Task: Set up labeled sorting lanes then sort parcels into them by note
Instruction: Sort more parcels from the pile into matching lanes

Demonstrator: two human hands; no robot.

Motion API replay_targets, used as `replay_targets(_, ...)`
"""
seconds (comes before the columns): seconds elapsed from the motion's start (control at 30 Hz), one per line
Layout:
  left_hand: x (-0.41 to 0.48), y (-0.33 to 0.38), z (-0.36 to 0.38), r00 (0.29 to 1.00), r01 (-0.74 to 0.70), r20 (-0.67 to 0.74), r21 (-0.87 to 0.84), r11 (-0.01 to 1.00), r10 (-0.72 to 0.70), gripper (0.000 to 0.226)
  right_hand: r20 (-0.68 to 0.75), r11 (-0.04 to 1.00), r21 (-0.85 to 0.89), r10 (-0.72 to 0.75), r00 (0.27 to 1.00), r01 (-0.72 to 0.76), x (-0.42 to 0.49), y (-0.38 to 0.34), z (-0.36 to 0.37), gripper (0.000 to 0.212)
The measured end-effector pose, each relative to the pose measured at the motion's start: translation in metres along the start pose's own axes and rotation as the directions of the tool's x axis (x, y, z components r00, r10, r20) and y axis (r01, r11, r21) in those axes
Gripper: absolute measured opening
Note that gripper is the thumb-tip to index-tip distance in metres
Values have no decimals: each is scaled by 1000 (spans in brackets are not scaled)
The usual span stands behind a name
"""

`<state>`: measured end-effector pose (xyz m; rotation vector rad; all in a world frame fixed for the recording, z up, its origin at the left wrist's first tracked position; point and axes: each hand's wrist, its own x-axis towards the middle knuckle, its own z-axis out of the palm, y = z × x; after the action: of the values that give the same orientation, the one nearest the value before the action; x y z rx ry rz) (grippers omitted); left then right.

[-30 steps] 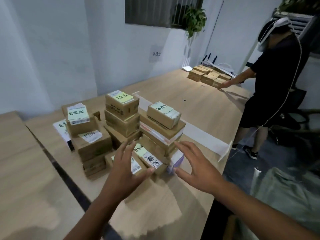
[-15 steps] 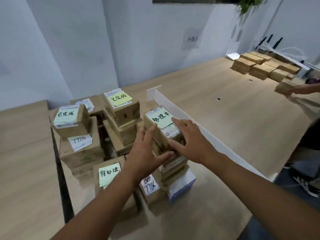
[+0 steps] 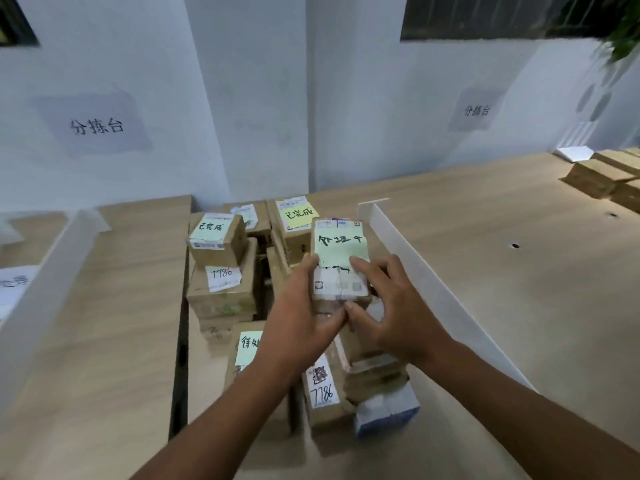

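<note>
Grip, left hand and right hand: closed round green-noted top parcel, just left of divider; best lifted straight up, sparing boxes beneath.

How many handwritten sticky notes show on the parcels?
4: middle green note on the held parcel; yellow note on the box behind it; left green note atop the left stack; near green note partly hidden by the left forearm. Others may be hidden.
</note>
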<state>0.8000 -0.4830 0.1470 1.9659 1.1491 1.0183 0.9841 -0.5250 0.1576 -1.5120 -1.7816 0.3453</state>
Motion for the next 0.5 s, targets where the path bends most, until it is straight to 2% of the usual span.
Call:
replay_targets(0.13,-21,-4,-71,997,-18,-82,-65,998,12,97,36,988,58,-144,989,142,25,-49,30,74)
replay_targets(0.27,-63,-23,-159,976,-35,-213,61,998,47,96,84,939,205,-299,950,277,39,-118,83,76)
replay_targets(0.33,-93,-34,-205,964,-39,-257,112,993,67,93,91,904,253,-377,922,344,41,-157,116,84)
replay_targets(0.43,-147,-51,-276,941,-20,-329,165,986,74,90,203,883,318,-419,885,345,38,-224,168,97)
replay_targets(0.5,-186,-63,-324,924,13,-377,207,978,68,89,248,858,336,-478,842,388,32,-270,205,96)
